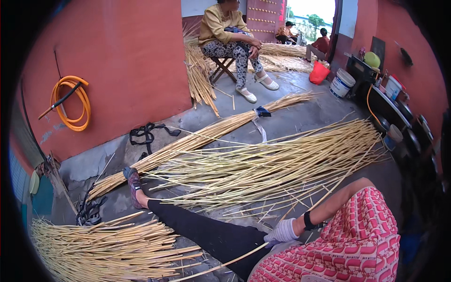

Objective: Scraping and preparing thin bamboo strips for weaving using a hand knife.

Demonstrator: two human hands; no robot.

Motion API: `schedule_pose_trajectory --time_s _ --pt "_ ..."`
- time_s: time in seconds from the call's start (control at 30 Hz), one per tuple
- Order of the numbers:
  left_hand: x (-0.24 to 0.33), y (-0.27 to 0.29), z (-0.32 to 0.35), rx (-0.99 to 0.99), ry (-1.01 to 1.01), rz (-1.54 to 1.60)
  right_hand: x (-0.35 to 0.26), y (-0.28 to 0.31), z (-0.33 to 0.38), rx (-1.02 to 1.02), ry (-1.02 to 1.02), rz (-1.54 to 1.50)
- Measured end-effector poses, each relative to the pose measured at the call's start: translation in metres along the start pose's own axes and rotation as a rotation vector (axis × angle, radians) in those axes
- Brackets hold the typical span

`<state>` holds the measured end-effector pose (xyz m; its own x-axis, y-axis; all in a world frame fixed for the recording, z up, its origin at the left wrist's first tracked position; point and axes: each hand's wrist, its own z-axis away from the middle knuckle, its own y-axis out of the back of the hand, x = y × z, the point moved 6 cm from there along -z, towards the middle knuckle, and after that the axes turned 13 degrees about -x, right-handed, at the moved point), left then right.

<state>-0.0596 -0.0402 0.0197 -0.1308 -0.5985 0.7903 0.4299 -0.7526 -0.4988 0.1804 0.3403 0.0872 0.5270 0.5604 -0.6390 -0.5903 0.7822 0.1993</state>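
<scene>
My right hand (283,232), in a pale striped knit glove, is closed around a long thin reed stalk (225,263). One part of the stalk runs from the hand down to the lower edge of the view. The hand is over my black-trousered leg, and a dark band circles the wrist. My left hand is not in view. Beyond the leg lies a broad spread of loose reed stalks (282,164). A second pile of stalks (112,249) lies at the lower left.
A tied reed bundle (202,141) lies behind the spread, with black straps (149,136) beside it. A seated person (230,37) is at the back; two more sit near the doorway. A white bucket (342,83), a red bag (319,73) and basins line the right wall.
</scene>
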Motion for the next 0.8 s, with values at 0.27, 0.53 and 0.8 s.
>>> schedule_pose_trajectory --time_s 0.27,0.53,0.8 --pt "-0.128 -0.008 -0.009 0.047 0.298 0.036 -0.063 -0.007 -0.062 0.146 0.327 0.407" --pt "-0.065 -0.003 -0.006 -0.287 0.247 0.184 0.010 -0.009 -0.006 -0.057 0.075 0.176" --pt "-0.068 0.046 -0.018 0.125 -0.112 0.314 -0.064 -0.008 -0.053 0.187 0.156 0.610"
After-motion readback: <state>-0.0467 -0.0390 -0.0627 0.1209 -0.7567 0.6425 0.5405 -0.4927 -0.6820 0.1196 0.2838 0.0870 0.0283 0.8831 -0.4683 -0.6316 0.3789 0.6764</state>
